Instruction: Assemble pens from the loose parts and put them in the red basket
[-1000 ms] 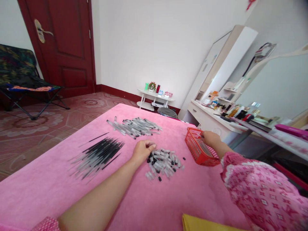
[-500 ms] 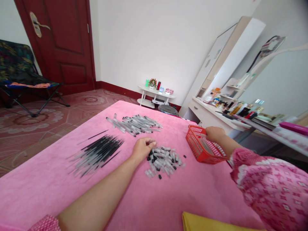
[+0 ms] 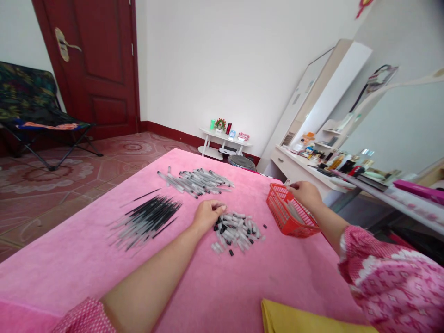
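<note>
My left hand [image 3: 209, 215] rests on the pink cloth at the edge of a heap of clear and black pen caps [image 3: 238, 229]. Its fingers are curled together, and whatever they pinch is hidden. Over the red plastic basket [image 3: 291, 226] is my right hand [image 3: 305, 195], fingers pressed together near the far rim; I cannot make out what is in them. Pale slender pieces [image 3: 294, 212] lie inside the basket. Clear pen barrels [image 3: 199, 181] are piled beyond my left hand. To its left, black ink refills [image 3: 152, 215] are spread in a bundle.
The pink-covered table [image 3: 222, 286] fills the foreground, with a folded yellow cloth [image 3: 305, 319] at its near edge. A dressing table [image 3: 294, 166] crowded with bottles stands on the right. A folding chair [image 3: 38, 106] is by the door at left.
My right hand has lifted slightly and shifted toward the basket's far left rim. My left hand stays beside the caps. The whole view has tilted a little.
</note>
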`<state>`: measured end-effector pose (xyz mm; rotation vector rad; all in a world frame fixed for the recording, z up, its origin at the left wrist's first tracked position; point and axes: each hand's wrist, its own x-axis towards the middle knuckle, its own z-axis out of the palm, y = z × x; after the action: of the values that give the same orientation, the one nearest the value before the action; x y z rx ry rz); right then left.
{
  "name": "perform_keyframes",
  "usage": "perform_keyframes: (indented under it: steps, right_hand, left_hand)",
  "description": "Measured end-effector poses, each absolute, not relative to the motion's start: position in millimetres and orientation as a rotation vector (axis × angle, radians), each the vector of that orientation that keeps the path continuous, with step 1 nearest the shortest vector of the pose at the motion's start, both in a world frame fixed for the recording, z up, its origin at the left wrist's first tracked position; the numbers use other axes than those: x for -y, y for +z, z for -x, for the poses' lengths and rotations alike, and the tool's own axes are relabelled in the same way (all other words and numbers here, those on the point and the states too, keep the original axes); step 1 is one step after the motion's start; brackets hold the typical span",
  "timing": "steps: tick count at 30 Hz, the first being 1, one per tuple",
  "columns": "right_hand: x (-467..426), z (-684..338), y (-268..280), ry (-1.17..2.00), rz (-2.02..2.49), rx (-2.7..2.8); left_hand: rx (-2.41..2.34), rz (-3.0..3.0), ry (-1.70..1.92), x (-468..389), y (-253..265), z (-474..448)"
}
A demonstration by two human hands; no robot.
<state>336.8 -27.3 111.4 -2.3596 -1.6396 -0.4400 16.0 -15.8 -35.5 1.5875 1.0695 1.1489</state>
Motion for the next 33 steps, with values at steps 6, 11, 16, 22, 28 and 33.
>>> perform_keyframes:
  steps: [6, 11, 16, 22, 28, 33]
  right_hand:
    - [-12, -232, 90, -0.159, 1.865, 2.156]
    - [-41, -163, 43, -0.101, 1.776, 2.356]
    - [-49, -139, 17, -0.190, 1.852, 2.358]
    - [-25, -148, 33, -0.297, 1.904, 2.322]
    - [25, -172, 56, -0.451, 1.969, 2.259]
    - [58, -180, 67, -0.407, 2.041, 2.326]
  left_hand:
    - [-1.065, -1.545, 1.257, 13, -38, -16]
    - [-1.029, -1.545, 1.306, 15, -35, -13]
    - [-1.021, -1.540, 1.315, 14, -37, -14]
    - [-1.022, -1.529, 1.355, 16, -33, -13]
    - [-1.084, -1.466, 1.653, 22, -16, -6]
    - [-0.959, -1.787, 1.656, 23, -11, -1]
